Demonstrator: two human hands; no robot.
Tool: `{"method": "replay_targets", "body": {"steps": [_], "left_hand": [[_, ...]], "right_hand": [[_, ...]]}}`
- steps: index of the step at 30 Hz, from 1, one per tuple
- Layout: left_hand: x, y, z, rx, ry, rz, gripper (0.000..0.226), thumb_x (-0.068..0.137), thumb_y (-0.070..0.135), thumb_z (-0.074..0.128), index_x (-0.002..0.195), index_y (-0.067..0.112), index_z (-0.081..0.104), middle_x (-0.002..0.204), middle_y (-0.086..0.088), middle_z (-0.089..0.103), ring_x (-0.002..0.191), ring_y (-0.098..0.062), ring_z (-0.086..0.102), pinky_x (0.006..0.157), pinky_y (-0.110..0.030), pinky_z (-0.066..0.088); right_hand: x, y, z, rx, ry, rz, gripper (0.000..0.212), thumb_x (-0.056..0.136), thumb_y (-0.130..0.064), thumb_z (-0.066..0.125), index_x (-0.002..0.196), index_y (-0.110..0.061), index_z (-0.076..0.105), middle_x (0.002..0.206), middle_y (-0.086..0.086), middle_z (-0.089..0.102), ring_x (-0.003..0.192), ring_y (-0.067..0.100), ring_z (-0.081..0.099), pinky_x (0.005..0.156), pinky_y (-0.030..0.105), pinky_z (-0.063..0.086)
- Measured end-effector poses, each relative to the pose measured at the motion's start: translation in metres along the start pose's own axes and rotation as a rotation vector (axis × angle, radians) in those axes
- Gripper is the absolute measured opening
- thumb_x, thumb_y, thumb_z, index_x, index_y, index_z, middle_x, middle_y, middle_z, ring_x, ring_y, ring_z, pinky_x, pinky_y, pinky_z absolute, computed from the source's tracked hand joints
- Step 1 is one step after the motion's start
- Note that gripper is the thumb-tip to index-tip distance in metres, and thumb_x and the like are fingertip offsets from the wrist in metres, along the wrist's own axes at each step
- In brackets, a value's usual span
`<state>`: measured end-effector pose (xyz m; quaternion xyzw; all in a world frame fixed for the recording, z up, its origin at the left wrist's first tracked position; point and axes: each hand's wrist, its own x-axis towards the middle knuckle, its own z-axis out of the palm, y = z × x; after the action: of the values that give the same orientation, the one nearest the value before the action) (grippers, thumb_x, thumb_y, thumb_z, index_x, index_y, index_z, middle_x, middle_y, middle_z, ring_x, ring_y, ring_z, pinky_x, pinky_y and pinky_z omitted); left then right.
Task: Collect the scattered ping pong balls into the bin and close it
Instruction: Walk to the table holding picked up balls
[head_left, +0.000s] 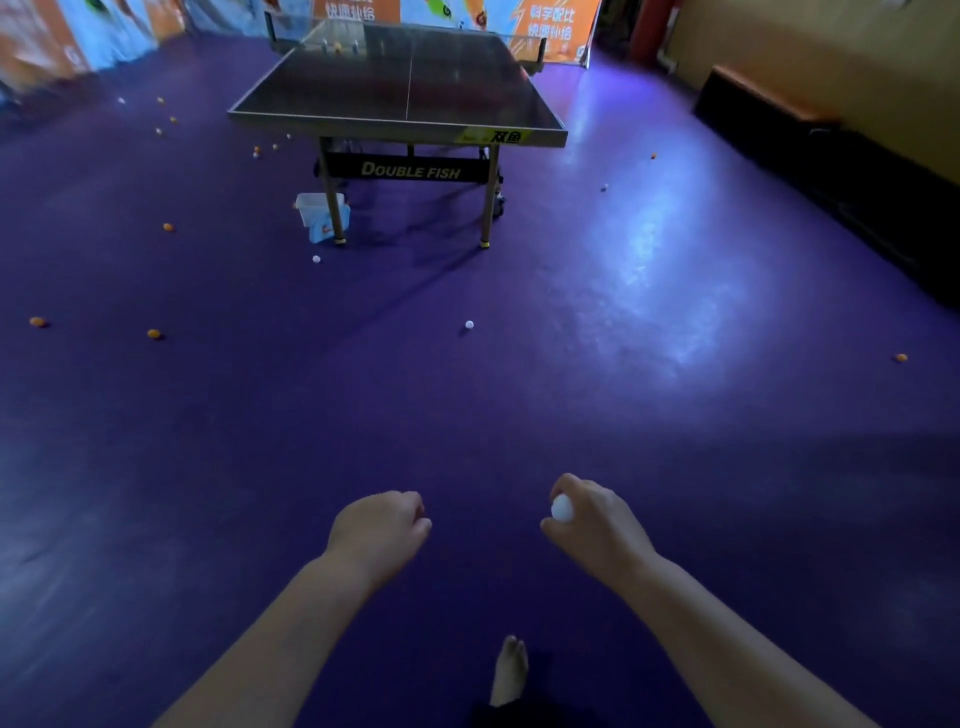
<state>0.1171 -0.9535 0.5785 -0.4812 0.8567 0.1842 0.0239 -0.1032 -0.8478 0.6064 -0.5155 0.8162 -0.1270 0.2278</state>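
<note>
You're mid-collection here, with plenty left to do. Your right hand is curled around a white ball, fingers wrapped over it so only its face pokes out. Your left hand is loosely clenched, knuckles up, and I honestly can't tell if there's a ball tucked inside or nothing at all. Your bare foot shows at 6 o'clock on the purple floor.

The nearest loose one is a white ball at 12 o'clock, then orange ones out at 10 o'clock and far left, plus one at 3 o'clock. Another white ball sits just in front of the bin, which is on the floor at about 11 o'clock, touching the near-left leg of the table, lid open as far as I can see. More balls are scattered past it at 10 to 11 o'clock, with a few up on the table by the net.

Next move, I'd say: walk to the bin, dropping what you've got, or grab the 12 o'clock white one on the way. Closing comes way later.
</note>
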Motion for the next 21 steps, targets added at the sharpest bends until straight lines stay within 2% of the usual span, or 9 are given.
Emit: {"method": "replay_targets", "body": {"steps": [7,10,12,21], "left_hand": [[0.134,0.022,-0.033,-0.023,0.038,-0.118,0.026,0.095,0.035,0.043,0.108,0.022,0.062,0.1,0.008,0.067,0.086,-0.011,0.061,0.066,-0.025,0.043],[0.179,0.023,-0.042,-0.065,0.022,-0.169,0.025,0.095,0.035,0.043,0.108,0.022,0.061,0.102,0.008,0.067,0.088,-0.011,0.061,0.07,-0.026,0.047],[0.206,0.019,-0.046,-0.092,0.001,-0.2,0.026,0.096,0.035,0.043,0.109,0.022,0.061,0.102,0.008,0.066,0.088,-0.011,0.061,0.074,-0.028,0.05],[0.374,-0.031,-0.081,-0.132,0.002,-0.265,0.026,0.096,0.036,0.042,0.111,0.024,0.06,0.103,0.009,0.066,0.089,-0.009,0.06,0.076,-0.027,0.051]], "right_hand": [[0.146,0.03,-0.059,-0.015,-0.05,-0.021,0.012,0.084,-0.026,0.058,0.09,-0.02,0.049,0.088,-0.005,0.054,0.069,0.01,0.048,0.053,0.021,0.037],[0.207,0.035,-0.076,-0.027,-0.079,-0.032,0.011,0.084,-0.026,0.058,0.089,-0.019,0.05,0.086,-0.005,0.055,0.066,0.01,0.049,0.051,0.021,0.037],[0.245,0.035,-0.082,-0.03,-0.1,-0.042,0.012,0.084,-0.026,0.058,0.089,-0.02,0.05,0.085,-0.005,0.054,0.066,0.01,0.049,0.051,0.021,0.037],[0.423,0.011,-0.1,-0.054,-0.119,-0.055,0.013,0.084,-0.027,0.059,0.088,-0.019,0.05,0.082,-0.006,0.052,0.066,0.009,0.048,0.049,0.021,0.034]]}}
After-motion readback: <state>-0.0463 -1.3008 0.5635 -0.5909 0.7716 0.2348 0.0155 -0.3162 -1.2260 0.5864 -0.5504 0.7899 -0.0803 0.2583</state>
